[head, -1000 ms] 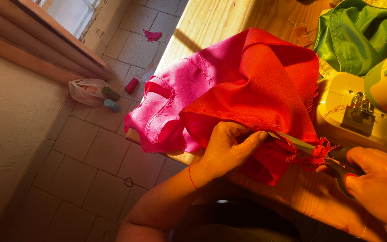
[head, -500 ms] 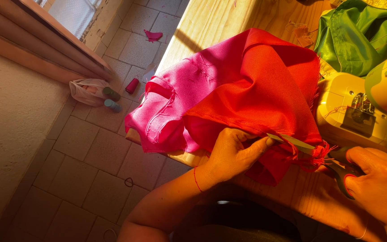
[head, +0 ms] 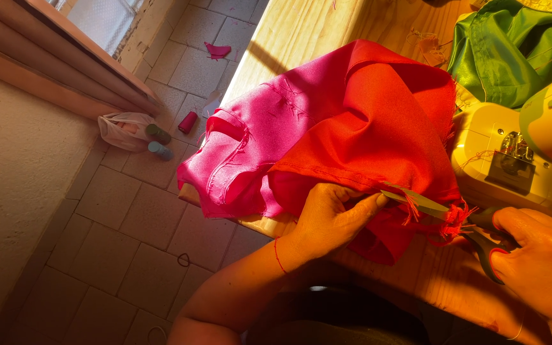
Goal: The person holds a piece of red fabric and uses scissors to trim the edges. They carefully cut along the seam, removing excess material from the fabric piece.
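Sunlit floor tiles (head: 129,211) run along your left, square and matte, under a plain plastered wall (head: 14,191). Your wooden table (head: 301,29) fills the upper view, its pale grain catching warm light. Across it lies the red and pink fabric (head: 327,128), a big satiny heap with frayed edges and a stitched seam running along the red fold. Up at the right corner sits a bunched green cloth (head: 506,51), just as glossy. Right beside the heap stands the sewing machine (head: 525,160), smooth cream-yellow plastic with a metal needle area.

Now your hands. Your left hand (head: 330,220) is closed in a pinch on the fabric's lower edge, fingers curled under, thumb pressing the fold flat. Your right hand (head: 541,255) is wrapped around the dark handles of the scissors (head: 442,214); the blades look slightly parted and lie along the red edge, pointing toward your left thumb, where loose threads hang.

To cut well here, I'd say keep that edge taut between the pinch and the blades, keep your thumb clear of the tips, and stay outside the seam line so the stitching holds.

Smaller bits on the floor: a pale bag (head: 122,131) by the wall, two greenish thread spools (head: 158,142) touching it, a red spool (head: 188,121) nearby, and a pink scrap (head: 217,50) further off.
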